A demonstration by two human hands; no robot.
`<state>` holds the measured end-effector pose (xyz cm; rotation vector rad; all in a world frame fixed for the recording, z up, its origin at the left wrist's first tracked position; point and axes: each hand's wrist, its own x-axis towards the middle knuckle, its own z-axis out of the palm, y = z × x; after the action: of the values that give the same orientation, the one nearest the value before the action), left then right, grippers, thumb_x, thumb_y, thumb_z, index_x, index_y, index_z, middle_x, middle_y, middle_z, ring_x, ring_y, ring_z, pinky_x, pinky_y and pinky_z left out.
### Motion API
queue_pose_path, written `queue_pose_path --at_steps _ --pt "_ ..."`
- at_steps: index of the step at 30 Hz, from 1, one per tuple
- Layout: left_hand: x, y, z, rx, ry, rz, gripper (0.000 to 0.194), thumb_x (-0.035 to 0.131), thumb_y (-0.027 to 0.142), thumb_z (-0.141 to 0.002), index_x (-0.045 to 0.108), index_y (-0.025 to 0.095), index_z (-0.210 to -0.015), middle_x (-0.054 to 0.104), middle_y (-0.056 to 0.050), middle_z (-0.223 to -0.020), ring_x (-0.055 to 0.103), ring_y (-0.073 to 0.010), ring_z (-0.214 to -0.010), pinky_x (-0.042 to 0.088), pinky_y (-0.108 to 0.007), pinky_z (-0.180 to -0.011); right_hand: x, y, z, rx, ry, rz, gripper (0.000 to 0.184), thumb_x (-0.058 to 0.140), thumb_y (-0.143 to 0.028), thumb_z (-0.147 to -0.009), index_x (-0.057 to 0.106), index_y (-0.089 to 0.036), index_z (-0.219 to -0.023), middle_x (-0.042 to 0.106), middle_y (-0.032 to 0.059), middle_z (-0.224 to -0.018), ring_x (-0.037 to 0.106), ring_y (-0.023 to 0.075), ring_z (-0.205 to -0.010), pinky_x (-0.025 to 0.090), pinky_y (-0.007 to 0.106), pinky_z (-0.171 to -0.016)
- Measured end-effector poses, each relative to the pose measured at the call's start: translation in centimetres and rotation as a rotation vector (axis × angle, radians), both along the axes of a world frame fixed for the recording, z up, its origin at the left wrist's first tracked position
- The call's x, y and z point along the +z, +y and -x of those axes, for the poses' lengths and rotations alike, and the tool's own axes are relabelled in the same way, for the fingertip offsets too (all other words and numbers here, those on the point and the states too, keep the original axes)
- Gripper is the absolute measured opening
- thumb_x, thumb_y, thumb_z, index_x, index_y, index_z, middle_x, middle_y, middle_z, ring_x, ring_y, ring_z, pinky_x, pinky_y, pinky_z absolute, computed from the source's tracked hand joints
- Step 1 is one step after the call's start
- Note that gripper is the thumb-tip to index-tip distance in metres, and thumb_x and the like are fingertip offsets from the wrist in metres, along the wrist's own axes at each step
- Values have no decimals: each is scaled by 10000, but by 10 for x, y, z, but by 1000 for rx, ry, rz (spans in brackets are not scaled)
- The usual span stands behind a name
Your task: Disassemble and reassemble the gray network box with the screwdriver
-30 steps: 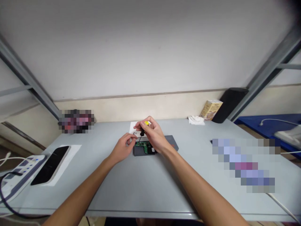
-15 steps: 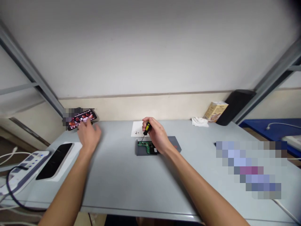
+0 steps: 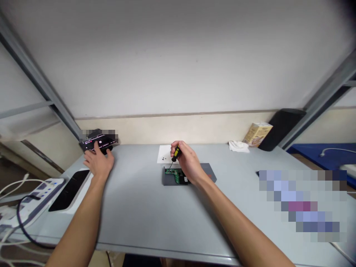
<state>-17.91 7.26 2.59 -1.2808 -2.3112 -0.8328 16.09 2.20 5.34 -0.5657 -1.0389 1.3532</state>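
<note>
My right hand [image 3: 188,160] grips a small black-and-yellow screwdriver [image 3: 176,152], its shaft slanting down to the left. The tip reaches the left end of a green circuit board [image 3: 177,178], which lies on a dark grey casing [image 3: 168,181]; my hand covers part of both. Behind them is a white paper sheet [image 3: 164,151] with several tiny dark screws on it. At the far left, my left hand [image 3: 100,162] is open with fingers spread. One finger is at the screen of a phone [image 3: 103,141] that leans tilted at the back of the table.
A second phone [image 3: 68,190] lies on a white item at left, beside a power strip [image 3: 35,204] with cables. At back right stand a crumpled tissue [image 3: 238,146], a yellow carton [image 3: 258,135] and a black speaker-like block [image 3: 283,129]. A blurred-out item [image 3: 300,205] lies at right.
The phone's screen has gone from a bright picture to mostly dark with a pause symbol. My left hand has moved slightly down and spread its fingers. The screwdriver stays at the board.
</note>
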Motion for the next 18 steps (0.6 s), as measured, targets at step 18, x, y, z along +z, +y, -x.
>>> queue_pose_path --at_steps 18 --pt "-13 -29 -170 -1348 -304 261 188 509 201 -976 694 189 -943 706 -50 -947 624 -181 -809 496 -315 -791 3 1 -3 30 -39 13 413 703 -635 -874 735 -236 -975 635 27 -872 594 181 -840 469 317 -732"
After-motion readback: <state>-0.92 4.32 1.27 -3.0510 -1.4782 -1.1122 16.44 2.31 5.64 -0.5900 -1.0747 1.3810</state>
